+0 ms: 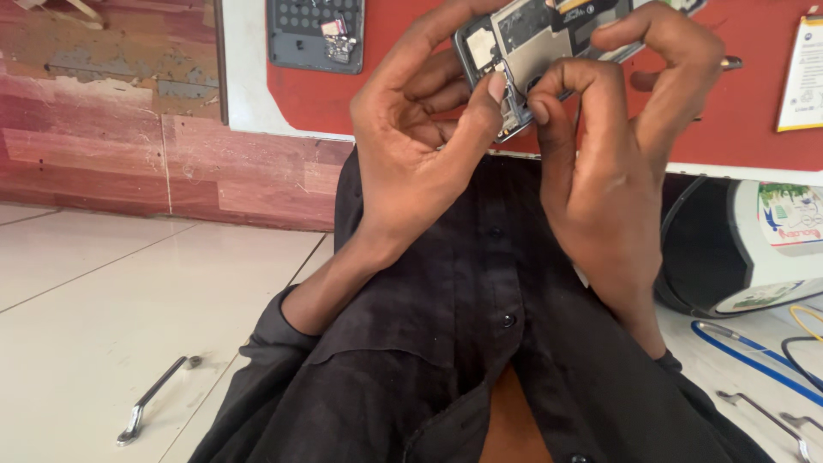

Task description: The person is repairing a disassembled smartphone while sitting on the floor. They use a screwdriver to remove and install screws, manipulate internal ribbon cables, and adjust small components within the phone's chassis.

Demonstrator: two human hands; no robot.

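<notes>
The opened phone [549,51] sits at top centre, held up between my two hands. My left hand [411,146] clamps its lower edge, thumb pressed on; my right hand [609,163] pinches beside it. Behind lie a red mat [737,120] and a grey back cover [315,34].

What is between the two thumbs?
In the head view, a corner of the opened phone sits between the left hand thumb and the right hand thumb; both thumb tips press on its edge.
</notes>
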